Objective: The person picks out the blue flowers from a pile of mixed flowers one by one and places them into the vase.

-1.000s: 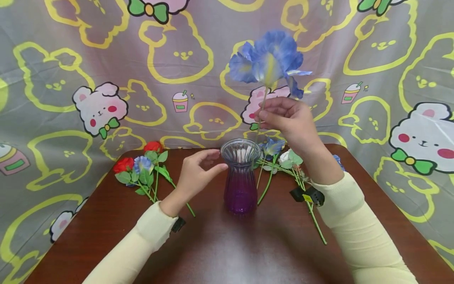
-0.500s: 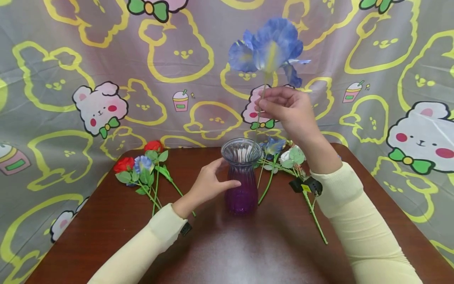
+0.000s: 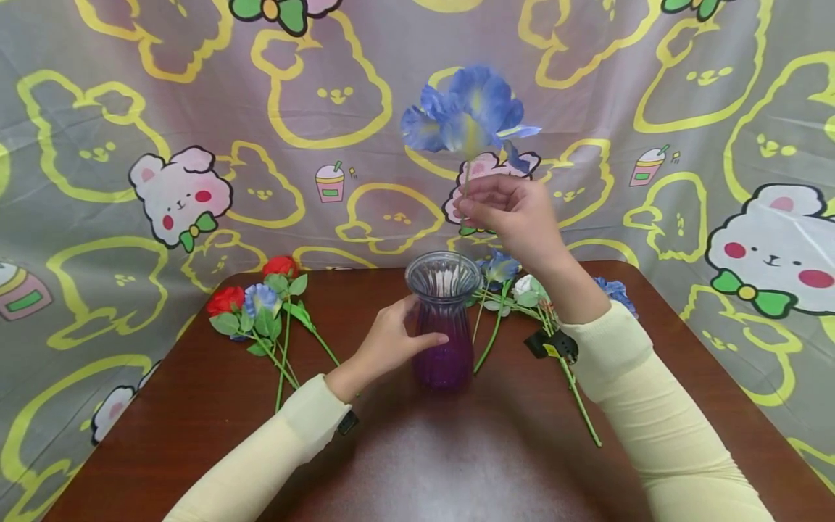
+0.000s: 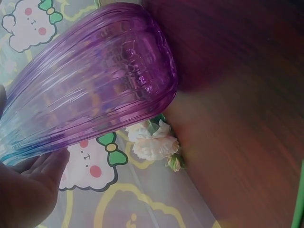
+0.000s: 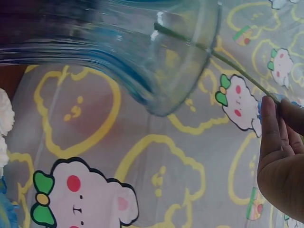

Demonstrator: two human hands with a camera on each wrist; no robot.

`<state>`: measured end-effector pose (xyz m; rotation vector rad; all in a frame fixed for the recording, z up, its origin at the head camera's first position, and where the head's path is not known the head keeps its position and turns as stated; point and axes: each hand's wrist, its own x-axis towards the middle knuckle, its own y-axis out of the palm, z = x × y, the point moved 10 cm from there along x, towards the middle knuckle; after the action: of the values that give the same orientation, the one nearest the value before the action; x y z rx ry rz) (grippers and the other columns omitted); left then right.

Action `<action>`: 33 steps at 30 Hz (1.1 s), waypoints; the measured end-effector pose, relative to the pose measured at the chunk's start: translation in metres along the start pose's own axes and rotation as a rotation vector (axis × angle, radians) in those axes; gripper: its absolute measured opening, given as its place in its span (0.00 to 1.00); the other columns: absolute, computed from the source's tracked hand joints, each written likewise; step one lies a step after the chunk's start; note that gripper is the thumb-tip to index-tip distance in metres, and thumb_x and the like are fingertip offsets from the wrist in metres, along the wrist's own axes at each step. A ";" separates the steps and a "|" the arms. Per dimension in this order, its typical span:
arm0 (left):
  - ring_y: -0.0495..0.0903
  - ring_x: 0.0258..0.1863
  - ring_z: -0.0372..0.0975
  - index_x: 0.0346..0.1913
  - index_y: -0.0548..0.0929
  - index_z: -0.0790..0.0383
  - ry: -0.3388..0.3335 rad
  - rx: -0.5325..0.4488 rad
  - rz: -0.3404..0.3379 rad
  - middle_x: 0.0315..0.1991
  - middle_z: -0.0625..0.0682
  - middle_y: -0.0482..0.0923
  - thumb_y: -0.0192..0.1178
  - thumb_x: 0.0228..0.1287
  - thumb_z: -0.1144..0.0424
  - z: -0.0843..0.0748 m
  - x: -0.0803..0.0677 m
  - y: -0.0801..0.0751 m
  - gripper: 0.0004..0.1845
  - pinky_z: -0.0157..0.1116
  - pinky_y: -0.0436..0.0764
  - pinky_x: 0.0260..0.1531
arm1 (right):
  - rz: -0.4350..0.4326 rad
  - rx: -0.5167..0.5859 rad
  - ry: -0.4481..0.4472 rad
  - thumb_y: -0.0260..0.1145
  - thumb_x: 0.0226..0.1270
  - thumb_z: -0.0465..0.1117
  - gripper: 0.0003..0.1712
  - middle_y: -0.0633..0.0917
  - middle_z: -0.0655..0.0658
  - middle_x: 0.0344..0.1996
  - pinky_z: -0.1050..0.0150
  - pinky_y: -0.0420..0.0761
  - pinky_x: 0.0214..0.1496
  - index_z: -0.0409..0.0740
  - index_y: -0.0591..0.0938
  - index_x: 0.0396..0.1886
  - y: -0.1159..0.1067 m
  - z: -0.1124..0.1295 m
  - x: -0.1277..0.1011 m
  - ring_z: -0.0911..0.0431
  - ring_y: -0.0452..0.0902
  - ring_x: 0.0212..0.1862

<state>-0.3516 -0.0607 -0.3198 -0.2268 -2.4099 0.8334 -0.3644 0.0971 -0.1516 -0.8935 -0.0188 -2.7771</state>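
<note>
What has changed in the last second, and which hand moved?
The left hand moved right, from beside the vase's neck, and now holds the purple vase. The right hand brought the blue flower down and left, so its stem now enters the vase mouth. The loose flowers on the table stayed in place.

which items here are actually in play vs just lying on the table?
In play:
- blue flower, stem pinched by the right hand, stem end inside the vase mouth
- purple glass vase, left hand gripping its side

Lying about:
- red and blue flowers left of the vase
- white and blue flowers right of the vase
- brown table
- cartoon backdrop cloth
</note>
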 end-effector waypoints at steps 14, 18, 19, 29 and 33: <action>0.82 0.48 0.43 0.58 0.78 0.63 -0.025 -0.016 0.019 0.49 0.53 0.82 0.76 0.51 0.53 0.003 -0.001 0.002 0.33 0.42 0.81 0.47 | 0.125 -0.296 0.003 0.72 0.60 0.32 0.11 0.87 0.39 0.34 0.64 0.84 0.38 0.30 0.84 0.41 0.033 -0.025 -0.013 0.55 0.86 0.36; 0.82 0.48 0.43 0.59 0.77 0.62 -0.035 -0.011 0.033 0.49 0.53 0.82 0.75 0.52 0.52 0.003 -0.001 0.004 0.33 0.42 0.81 0.48 | 0.166 -0.366 0.008 0.72 0.60 0.33 0.09 0.87 0.42 0.33 0.63 0.84 0.38 0.34 0.85 0.40 0.040 -0.031 -0.017 0.55 0.86 0.36; 0.82 0.48 0.43 0.58 0.77 0.62 -0.034 -0.017 0.033 0.49 0.52 0.82 0.75 0.51 0.52 0.003 -0.001 0.004 0.33 0.42 0.81 0.47 | 0.177 -0.376 0.014 0.71 0.60 0.33 0.09 0.87 0.43 0.32 0.62 0.84 0.39 0.34 0.85 0.39 0.042 -0.033 -0.017 0.55 0.85 0.36; 0.82 0.41 0.41 0.54 0.79 0.62 0.005 -0.054 -0.002 0.43 0.51 0.83 0.77 0.49 0.55 0.001 -0.001 0.001 0.30 0.43 0.82 0.42 | 0.273 -0.487 0.023 0.71 0.60 0.32 0.05 0.87 0.44 0.31 0.61 0.83 0.43 0.35 0.86 0.35 0.058 -0.041 -0.020 0.55 0.85 0.37; 0.82 0.40 0.41 0.53 0.79 0.63 0.021 -0.052 -0.012 0.42 0.51 0.83 0.77 0.49 0.56 0.001 -0.001 0.001 0.29 0.43 0.82 0.42 | 0.312 -0.529 0.034 0.71 0.61 0.33 0.05 0.87 0.46 0.30 0.61 0.83 0.42 0.36 0.86 0.35 0.063 -0.044 -0.022 0.56 0.84 0.36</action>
<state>-0.3508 -0.0612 -0.3213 -0.2398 -2.4131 0.7607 -0.3589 0.0368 -0.2035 -0.8638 0.8192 -2.5285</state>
